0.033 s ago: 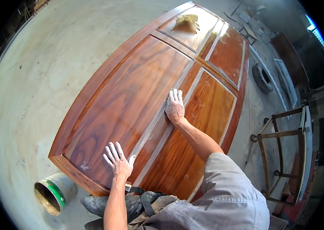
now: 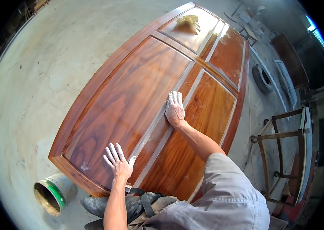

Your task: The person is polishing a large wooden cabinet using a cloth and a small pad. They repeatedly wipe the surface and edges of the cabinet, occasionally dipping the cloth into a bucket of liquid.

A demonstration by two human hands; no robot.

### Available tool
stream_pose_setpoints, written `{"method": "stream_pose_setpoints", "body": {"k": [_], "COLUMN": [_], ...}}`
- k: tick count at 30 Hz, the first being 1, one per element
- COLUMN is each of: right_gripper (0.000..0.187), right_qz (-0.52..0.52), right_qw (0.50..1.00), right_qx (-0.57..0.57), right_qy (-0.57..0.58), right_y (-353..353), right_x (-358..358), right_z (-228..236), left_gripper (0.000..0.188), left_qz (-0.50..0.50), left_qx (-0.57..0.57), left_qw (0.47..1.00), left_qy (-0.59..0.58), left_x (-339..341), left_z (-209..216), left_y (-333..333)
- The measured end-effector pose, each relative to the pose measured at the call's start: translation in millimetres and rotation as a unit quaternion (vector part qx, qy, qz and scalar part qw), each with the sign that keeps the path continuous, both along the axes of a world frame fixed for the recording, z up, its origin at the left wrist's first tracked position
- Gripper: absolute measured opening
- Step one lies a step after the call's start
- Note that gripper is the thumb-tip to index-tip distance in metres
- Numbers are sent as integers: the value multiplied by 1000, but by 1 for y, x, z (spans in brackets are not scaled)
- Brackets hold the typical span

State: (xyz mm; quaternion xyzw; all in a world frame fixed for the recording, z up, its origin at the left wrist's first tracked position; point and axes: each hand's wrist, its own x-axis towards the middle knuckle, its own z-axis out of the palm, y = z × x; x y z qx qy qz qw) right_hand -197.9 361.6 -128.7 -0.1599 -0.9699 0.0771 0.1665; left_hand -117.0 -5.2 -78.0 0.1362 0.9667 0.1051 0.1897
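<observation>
A large reddish-brown wooden door (image 2: 131, 96) with sunken panels lies flat over the concrete floor. My left hand (image 2: 118, 163) rests flat, fingers spread, on the near left panel close to the door's bottom edge. My right hand (image 2: 175, 109) presses flat on the pale centre stile, fingers together and dusted white. Both hands hold nothing. White dust streaks run along the stile between the hands. A crumpled brown rag (image 2: 187, 23) lies on the far top panel.
A white bucket with a green band (image 2: 53, 191) stands on the floor by the door's near left corner. A wooden frame stand (image 2: 280, 153) is at the right. A tyre (image 2: 262, 78) and boards lie at the far right.
</observation>
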Motion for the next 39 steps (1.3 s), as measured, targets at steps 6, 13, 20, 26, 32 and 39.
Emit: {"method": "stream_pose_setpoints", "body": {"k": [6, 13, 20, 26, 32, 39], "right_gripper": [55, 55, 56, 50, 43, 62], "right_qz": [-40, -41, -36, -40, -41, 34], "right_qw": [999, 998, 998, 999, 999, 996], "right_qx": [-20, -27, -46, -29, -12, -70], "right_qy": [-18, -44, -25, -14, -2, -36], "right_y": [58, 84, 102, 101, 136, -34], "right_x": [-42, -65, -74, -89, -96, 4], "right_z": [4, 7, 3, 7, 15, 6], "left_gripper": [110, 111, 111, 113, 113, 111], "left_qz": [0, 5, 9, 8, 3, 8], "left_qx": [-13, -15, -16, -17, -10, -22], "left_qw": [1000, 999, 999, 999, 999, 999], "left_qy": [-21, -38, -41, -34, -33, -22], "left_x": [-3, -4, -8, -4, -3, 1], "left_z": [9, 15, 15, 11, 13, 10], "left_y": [5, 2, 4, -4, 4, 0]}}
